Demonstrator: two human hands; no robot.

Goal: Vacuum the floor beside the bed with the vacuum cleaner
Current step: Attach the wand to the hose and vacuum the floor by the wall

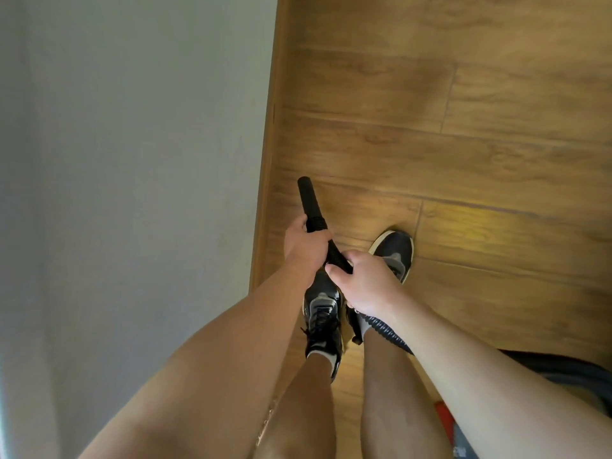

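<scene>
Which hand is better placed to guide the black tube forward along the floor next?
Probably the left hand: it grips the black tube nearer its front end, beside the grey surface. The right hand holds the rear, where the ribbed hose begins.

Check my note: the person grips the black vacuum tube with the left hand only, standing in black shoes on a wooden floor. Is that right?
Not quite. The head view shows both hands gripping the black vacuum tube: the left hand nearer its far end, the right hand just behind it. The black shoes and wooden floor are as you noted.
</scene>
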